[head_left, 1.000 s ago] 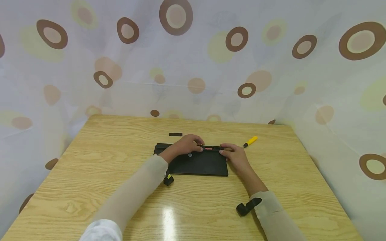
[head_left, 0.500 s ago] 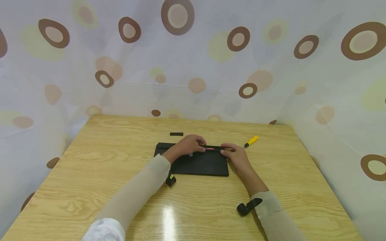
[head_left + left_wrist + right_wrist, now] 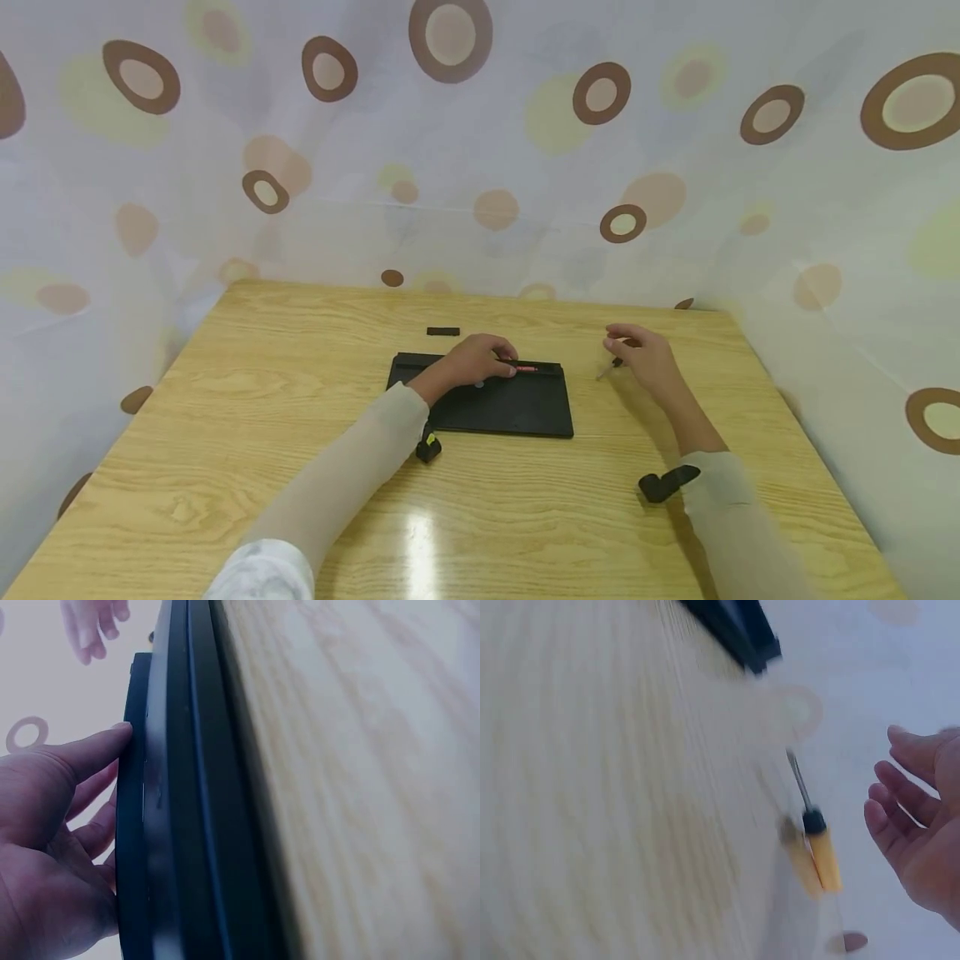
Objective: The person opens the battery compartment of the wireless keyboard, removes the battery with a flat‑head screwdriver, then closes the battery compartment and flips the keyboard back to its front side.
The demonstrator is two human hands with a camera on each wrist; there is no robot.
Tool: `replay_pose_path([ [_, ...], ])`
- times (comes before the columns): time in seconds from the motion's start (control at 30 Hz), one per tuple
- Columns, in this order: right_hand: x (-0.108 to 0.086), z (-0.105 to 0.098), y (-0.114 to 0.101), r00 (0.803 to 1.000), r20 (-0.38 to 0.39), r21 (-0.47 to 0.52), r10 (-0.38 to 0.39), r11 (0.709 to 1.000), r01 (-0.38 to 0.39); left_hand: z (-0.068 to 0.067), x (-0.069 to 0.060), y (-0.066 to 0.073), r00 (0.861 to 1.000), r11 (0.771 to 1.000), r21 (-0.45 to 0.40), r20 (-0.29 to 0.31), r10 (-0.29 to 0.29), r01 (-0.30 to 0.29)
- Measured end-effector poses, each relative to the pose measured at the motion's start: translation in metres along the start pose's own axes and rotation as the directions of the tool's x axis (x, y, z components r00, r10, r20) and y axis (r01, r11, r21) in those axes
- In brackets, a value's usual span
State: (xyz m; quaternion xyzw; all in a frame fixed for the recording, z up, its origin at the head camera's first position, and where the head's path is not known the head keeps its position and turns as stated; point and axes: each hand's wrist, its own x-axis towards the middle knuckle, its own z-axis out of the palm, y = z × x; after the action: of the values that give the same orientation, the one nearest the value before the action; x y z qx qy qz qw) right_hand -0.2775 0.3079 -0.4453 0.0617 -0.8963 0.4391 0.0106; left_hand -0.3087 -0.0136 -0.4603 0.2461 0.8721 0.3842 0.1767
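A flat black device (image 3: 517, 408), which looks like a keyboard turned face down, lies on the table. In the raised ridge along its far edge a slot is uncovered, and a red battery (image 3: 527, 368) shows in it. My left hand (image 3: 474, 360) pinches this ridge beside the battery, thumb on the near side and fingers behind. To the right, my right hand (image 3: 651, 362) hovers with loosely bent fingers over a screwdriver (image 3: 823, 859). The right wrist view shows its yellow handle apart from the fingers; in the head view the hand hides most of it.
A small black strip (image 3: 443, 332), like a battery cover, lies behind the device on the wooden table (image 3: 300, 367). Patterned cloth (image 3: 480, 167) hangs close behind the table and along its sides.
My right hand has left the device's right end and moved right and away from me, over the screwdriver. My left hand keeps its place on the ridge.
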Motion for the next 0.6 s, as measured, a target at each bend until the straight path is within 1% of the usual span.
replay_pose_path([
  [0.1, 0.006, -0.02, 0.013, 1.0, -0.009, -0.103, -0.026, 0.994, 0.025, 0.001, 0.001, 0.001, 1.0, 1.0, 0.014, 0.001, 0.004, -0.004],
  [0.17, 0.01, -0.031, 0.021, 0.999, 0.002, -0.16, -0.043, 0.986, 0.043, 0.001, 0.001, 0.002, 1.0, 1.0, 0.029, 0.002, 0.003, -0.003],
  [0.33, 0.02, -0.049, 0.039, 0.996, 0.081, -0.248, -0.041, 0.967, 0.06, 0.001, 0.001, 0.004, 1.0, 0.998, 0.064, 0.001, 0.008, -0.008],
  [0.43, 0.025, -0.054, 0.05, 0.991, 0.133, -0.259, -0.016, 0.965, 0.05, 0.002, 0.001, 0.004, 1.0, 0.998, 0.067, -0.001, 0.009, -0.009],
  [0.6, 0.032, -0.057, 0.064, 0.977, 0.213, -0.232, 0.021, 0.972, 0.03, 0.002, 0.001, 0.003, 1.0, 0.998, 0.063, -0.006, 0.01, -0.01],
])
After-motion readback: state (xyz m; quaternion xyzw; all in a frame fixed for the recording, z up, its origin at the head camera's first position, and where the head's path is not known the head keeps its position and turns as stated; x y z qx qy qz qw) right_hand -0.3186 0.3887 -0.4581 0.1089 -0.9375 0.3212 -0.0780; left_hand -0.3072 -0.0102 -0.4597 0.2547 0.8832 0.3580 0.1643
